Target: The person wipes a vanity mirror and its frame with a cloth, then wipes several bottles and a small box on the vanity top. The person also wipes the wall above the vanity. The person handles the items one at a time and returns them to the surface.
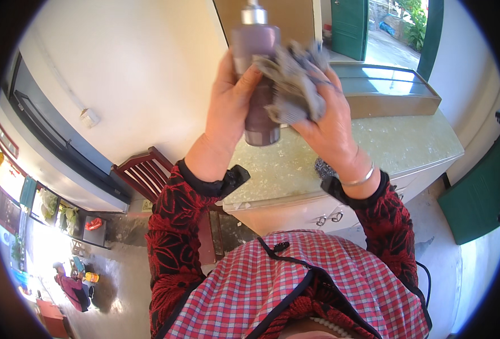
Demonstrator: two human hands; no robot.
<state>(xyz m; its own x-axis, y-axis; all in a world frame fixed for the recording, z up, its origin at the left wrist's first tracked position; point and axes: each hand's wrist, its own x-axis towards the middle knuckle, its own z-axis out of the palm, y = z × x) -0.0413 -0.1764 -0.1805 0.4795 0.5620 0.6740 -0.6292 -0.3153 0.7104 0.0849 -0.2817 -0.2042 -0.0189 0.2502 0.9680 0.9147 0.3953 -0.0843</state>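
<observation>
My left hand (228,99) is wrapped around a purple pump bottle (263,127) with a silver collar, held upright above the cabinet top. The upper end of its pump runs out of the picture. My right hand (332,114) grips a crumpled grey cloth (298,91) and presses it to the bottle's right side. Some blur lies over the cloth and the fingers. On the cabinet top under my right wrist sits a dark, speckled scouring pad or similar bundle (325,168), partly hidden by that arm.
The pale cabinet (402,144) carries a low glass-topped box (385,91) at its back. A dark red wooden chair (146,171) stands to the left. Behind are green doors (349,29) opening outdoors. Far left, a seated person (74,288) is near a yellow container (92,277).
</observation>
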